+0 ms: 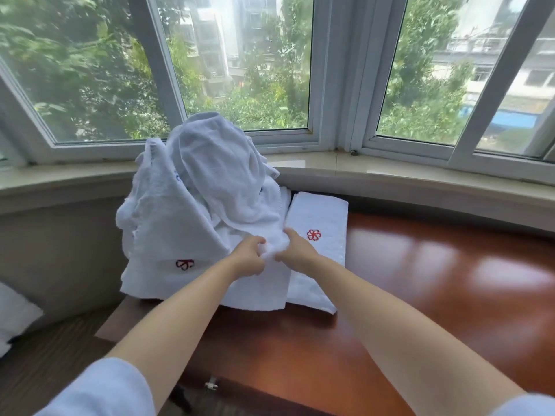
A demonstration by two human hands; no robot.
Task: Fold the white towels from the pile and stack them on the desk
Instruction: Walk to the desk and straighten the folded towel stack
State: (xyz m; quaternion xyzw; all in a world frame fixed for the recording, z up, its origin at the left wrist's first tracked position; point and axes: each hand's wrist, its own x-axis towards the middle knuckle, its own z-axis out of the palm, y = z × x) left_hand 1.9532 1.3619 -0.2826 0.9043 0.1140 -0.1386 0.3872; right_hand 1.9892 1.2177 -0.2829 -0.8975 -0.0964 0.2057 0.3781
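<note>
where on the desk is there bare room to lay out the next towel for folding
Bare desk lies right of the folded towel, out to the window sill, and in front near the forearms. The left end is crowded: the towel pile sits there, where the left hand and right hand pinch a towel.

Pile of white towels point(192, 211): soft terry cloth, matt, nubbly, red stitched logos. Folded towel point(318, 223) at the desk's far edge: same cloth, flatter nap. Desk point(435, 280): reddish wood, high-gloss varnish, smooth, mirror-like glare. Window sill point(420, 175): pale polished stone, slight sheen.
</note>
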